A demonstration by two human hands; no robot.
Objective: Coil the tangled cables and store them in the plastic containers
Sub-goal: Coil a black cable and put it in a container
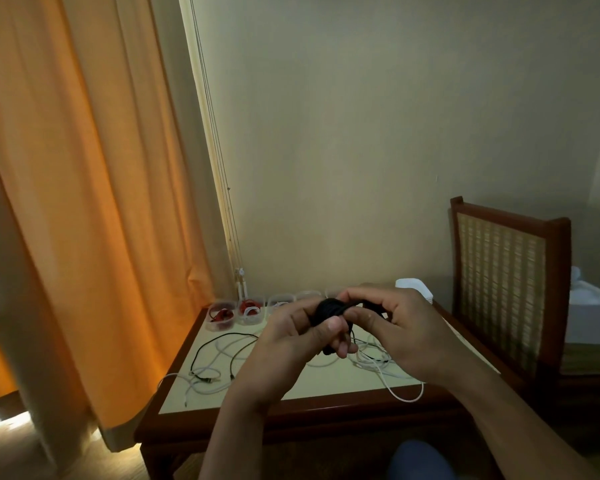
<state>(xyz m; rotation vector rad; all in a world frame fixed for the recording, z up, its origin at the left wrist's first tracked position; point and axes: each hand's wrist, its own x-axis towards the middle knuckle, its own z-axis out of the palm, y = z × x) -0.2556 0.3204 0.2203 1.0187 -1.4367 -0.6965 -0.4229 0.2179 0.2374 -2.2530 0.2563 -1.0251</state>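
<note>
Left hand (302,336) clamps the black coil (328,308) mid-frame, right hand (404,327) pinches it too; slacken either and loops could spring loose into the white cables (371,360) below.

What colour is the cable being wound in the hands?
Black; the coiled cable shows in the head view.

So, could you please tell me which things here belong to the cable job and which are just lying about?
Job: black cable coil, gripped by the left hand and right hand; loose white cables and loose black cable on the table; plastic containers along its back edge.
Lying about: wicker-backed chair; orange curtain; blind cords.
</note>
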